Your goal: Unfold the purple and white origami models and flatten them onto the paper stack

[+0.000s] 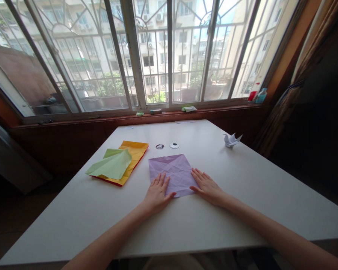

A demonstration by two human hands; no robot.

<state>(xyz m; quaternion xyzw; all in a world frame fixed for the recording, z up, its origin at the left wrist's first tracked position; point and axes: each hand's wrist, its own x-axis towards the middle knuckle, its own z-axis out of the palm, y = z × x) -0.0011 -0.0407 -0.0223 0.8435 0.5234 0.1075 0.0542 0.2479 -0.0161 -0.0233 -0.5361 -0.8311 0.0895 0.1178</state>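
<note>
A creased sheet of purple paper (176,172) lies nearly flat on the white table (107,228) in front of me. My left hand (157,191) rests on its lower left part, fingers stretched out and thumb pointing right. Along the right edge lies my right hand (207,186), palm down with fingers extended and the thumb at the lower right corner. Neither hand grips anything. Crossing fold lines mark the paper, and a darker band runs along its far edge.
To the left, folded light green paper (112,165) lies on orange-yellow paper (138,150) with a red underside. A folded white paper figure (232,140) stands at the right. Two round table inserts (174,146) sit beyond the purple sheet. A barred window (169,56) and its sill close off the far side.
</note>
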